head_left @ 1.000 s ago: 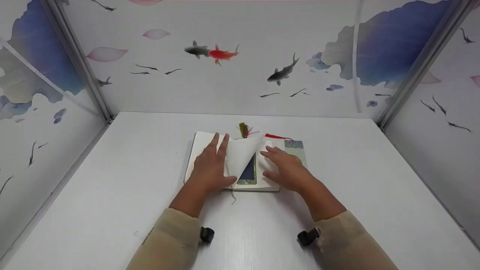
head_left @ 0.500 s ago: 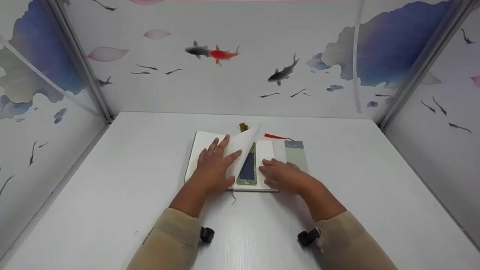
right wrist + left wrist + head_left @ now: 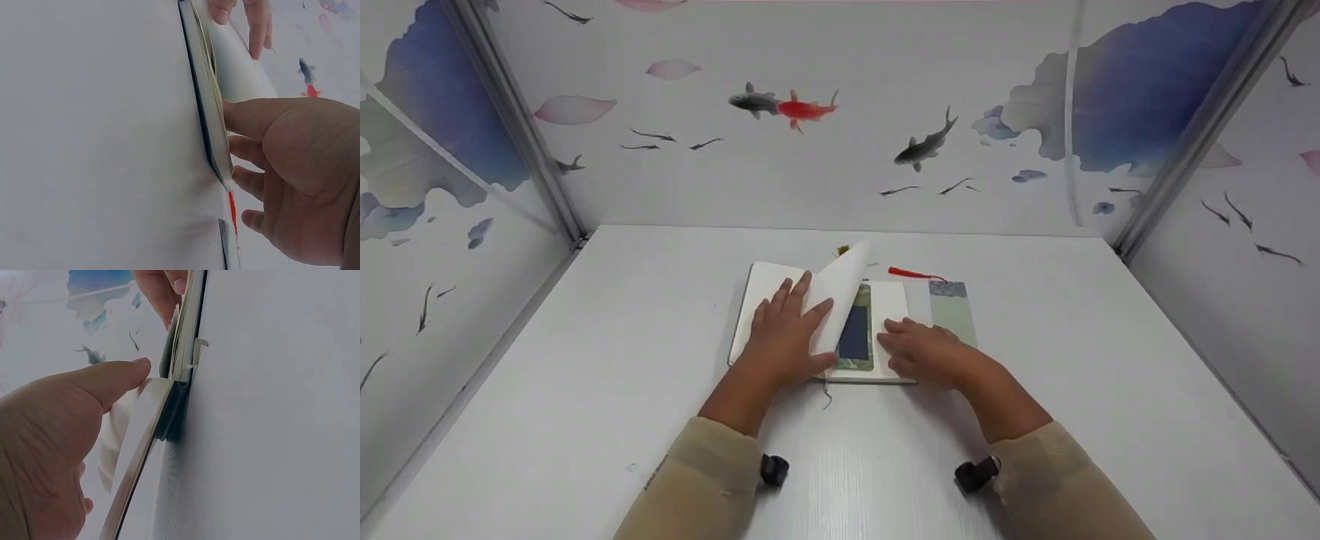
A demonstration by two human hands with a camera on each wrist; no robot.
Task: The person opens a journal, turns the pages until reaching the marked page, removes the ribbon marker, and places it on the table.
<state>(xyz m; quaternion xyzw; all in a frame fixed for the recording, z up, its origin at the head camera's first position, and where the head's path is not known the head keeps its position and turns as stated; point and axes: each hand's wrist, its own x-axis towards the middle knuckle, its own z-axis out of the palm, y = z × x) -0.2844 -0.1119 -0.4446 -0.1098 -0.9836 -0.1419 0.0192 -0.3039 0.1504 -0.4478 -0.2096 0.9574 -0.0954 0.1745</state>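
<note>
An open notebook [image 3: 893,307] with blank cream pages lies on the table. My left hand [image 3: 781,330] rests spread over its left page, fingers straight, thumb at the centre fold. Beside that hand a single white leaf [image 3: 844,281] stands half turned, its free corner leaning up. A green-bordered bookmark with a dark blue middle [image 3: 855,330] lies on the right-hand page, partly covered by the leaf. My right hand [image 3: 922,349] touches the right page near its outer edge. In the right wrist view the fingertips [image 3: 239,146] of that hand meet the page block.
To the right of the notebook lies a pale green bookmark [image 3: 952,307] with a red tassel [image 3: 913,272]. An olive tassel [image 3: 843,250] peeks out above the leaf. The notebook's thin ribbon [image 3: 828,396] trails toward the front. Printed panels enclose the white table [image 3: 1035,300].
The raised leaf has swung left, uncovering more of the blue-centred bookmark and hiding more of the olive tassel. My right hand has come down on the right page; the left index finger has spread outward.
</note>
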